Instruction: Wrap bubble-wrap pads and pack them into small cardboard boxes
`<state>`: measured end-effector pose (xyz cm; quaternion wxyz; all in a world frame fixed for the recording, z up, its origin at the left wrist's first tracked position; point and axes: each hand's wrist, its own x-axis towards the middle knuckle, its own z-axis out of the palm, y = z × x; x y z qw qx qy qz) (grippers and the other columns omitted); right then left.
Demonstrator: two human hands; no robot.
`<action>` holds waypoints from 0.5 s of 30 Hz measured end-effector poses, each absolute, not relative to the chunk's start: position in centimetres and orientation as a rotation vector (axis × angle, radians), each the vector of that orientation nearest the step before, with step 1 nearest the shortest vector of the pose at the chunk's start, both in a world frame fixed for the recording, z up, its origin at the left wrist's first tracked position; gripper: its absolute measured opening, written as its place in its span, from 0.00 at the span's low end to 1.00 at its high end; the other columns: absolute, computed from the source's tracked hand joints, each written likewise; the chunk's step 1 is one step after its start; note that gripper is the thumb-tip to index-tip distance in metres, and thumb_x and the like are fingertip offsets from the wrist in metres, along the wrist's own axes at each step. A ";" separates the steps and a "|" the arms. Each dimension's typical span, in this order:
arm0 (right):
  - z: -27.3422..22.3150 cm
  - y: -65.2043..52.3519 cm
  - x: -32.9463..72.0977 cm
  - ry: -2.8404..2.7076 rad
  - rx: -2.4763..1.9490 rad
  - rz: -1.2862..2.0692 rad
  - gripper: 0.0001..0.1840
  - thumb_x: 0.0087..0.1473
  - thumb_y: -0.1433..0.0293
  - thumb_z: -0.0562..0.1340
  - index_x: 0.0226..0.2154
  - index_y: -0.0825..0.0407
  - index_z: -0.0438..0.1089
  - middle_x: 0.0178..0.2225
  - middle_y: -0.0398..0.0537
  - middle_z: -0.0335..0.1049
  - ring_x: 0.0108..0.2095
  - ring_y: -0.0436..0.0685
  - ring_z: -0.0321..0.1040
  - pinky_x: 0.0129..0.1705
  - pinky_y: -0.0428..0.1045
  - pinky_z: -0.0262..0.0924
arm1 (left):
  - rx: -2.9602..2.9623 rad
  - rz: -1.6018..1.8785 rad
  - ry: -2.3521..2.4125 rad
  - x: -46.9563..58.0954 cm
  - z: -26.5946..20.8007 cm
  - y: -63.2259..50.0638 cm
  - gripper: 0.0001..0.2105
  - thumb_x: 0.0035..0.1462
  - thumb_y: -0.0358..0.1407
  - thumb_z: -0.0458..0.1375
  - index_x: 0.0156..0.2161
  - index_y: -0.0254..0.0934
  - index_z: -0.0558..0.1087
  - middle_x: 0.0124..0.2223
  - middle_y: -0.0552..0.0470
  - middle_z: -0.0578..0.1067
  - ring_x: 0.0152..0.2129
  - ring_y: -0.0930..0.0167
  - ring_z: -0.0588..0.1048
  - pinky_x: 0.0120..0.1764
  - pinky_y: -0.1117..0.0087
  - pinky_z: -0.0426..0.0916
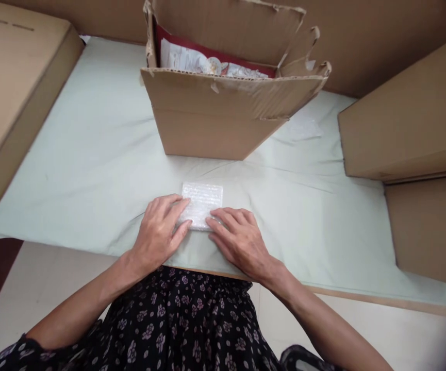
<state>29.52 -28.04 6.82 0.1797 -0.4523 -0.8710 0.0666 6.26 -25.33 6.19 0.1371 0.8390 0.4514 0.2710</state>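
A small flat rectangular packet in clear bubble wrap (202, 198) lies on the cloth-covered table, close to its front edge. My left hand (161, 229) rests at its left side, fingertips on the wrap and thumb at the lower edge. At the lower right corner, the fingertips of my right hand (238, 237) touch the packet, with the thumb just below it. Both hands have their fingers loosely spread and are not closed round the packet. What the wrap encloses cannot be made out.
Behind the packet stands an open cardboard box (211, 118) with printed papers (184, 56) and something red inside. A large carton (17, 77) is on the left, and more cartons (408, 118) stand on the right. Clear plastic (303, 128) lies beside the open box. Pale green cloth (102, 154) covers the table.
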 end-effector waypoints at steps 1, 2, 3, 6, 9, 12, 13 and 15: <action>6.7 -28.0 29.5 -2.438 -1.295 0.237 0.12 0.66 0.72 0.58 0.49 0.52 0.74 0.49 0.54 0.79 0.48 0.62 0.72 0.48 0.59 0.62 | 2.436 0.775 1.254 6.1 6.4 -25.6 0.17 0.66 0.32 0.57 0.58 0.33 0.68 0.53 0.39 0.75 0.50 0.59 0.72 0.51 0.55 0.69; 6.6 -27.9 29.4 -2.394 -1.315 0.323 0.13 0.67 0.72 0.57 0.49 0.51 0.74 0.47 0.53 0.80 0.46 0.60 0.73 0.47 0.58 0.63 | 2.439 0.755 1.201 5.9 6.5 -25.9 0.17 0.66 0.32 0.57 0.59 0.34 0.67 0.53 0.40 0.75 0.51 0.59 0.72 0.52 0.56 0.69; 6.6 -27.8 29.4 -2.344 -1.331 0.436 0.14 0.67 0.72 0.57 0.50 0.51 0.74 0.45 0.51 0.80 0.43 0.59 0.74 0.47 0.56 0.64 | 2.433 0.729 1.161 5.7 6.7 -26.1 0.18 0.66 0.31 0.56 0.60 0.34 0.66 0.52 0.41 0.76 0.49 0.61 0.72 0.52 0.56 0.68; 6.9 -27.3 29.6 -2.246 -1.379 0.671 0.15 0.68 0.69 0.56 0.52 0.50 0.74 0.43 0.50 0.81 0.41 0.58 0.74 0.46 0.55 0.65 | 2.392 0.710 1.172 5.6 6.7 -26.2 0.19 0.67 0.28 0.53 0.61 0.35 0.65 0.45 0.45 0.78 0.41 0.64 0.73 0.46 0.60 0.70; 7.2 -26.3 29.6 -2.317 -1.484 0.502 0.16 0.66 0.66 0.59 0.53 0.51 0.73 0.49 0.56 0.78 0.46 0.64 0.73 0.45 0.58 0.65 | 2.409 0.709 1.292 6.1 6.2 -25.1 0.17 0.67 0.31 0.54 0.60 0.33 0.67 0.41 0.45 0.78 0.37 0.63 0.73 0.43 0.59 0.70; 7.2 -25.0 29.1 -2.438 -1.559 0.312 0.21 0.61 0.61 0.64 0.53 0.54 0.72 0.57 0.63 0.71 0.52 0.71 0.69 0.47 0.63 0.64 | 2.464 0.673 1.398 6.6 5.5 -24.1 0.16 0.67 0.34 0.55 0.57 0.31 0.69 0.43 0.42 0.78 0.39 0.60 0.73 0.43 0.56 0.70; 7.2 -24.7 28.9 -2.470 -1.552 0.302 0.20 0.60 0.61 0.66 0.51 0.55 0.73 0.59 0.64 0.70 0.53 0.72 0.68 0.48 0.64 0.64 | 2.467 0.667 1.410 6.6 5.4 -24.0 0.16 0.67 0.34 0.55 0.57 0.31 0.69 0.44 0.41 0.77 0.40 0.59 0.73 0.44 0.56 0.70; 7.1 -24.5 28.5 -2.491 -1.511 0.357 0.14 0.59 0.64 0.67 0.45 0.55 0.74 0.59 0.63 0.70 0.54 0.72 0.68 0.50 0.64 0.65 | 2.436 0.687 1.389 6.4 5.3 -24.1 0.16 0.66 0.34 0.56 0.57 0.33 0.69 0.47 0.41 0.77 0.43 0.59 0.74 0.46 0.55 0.71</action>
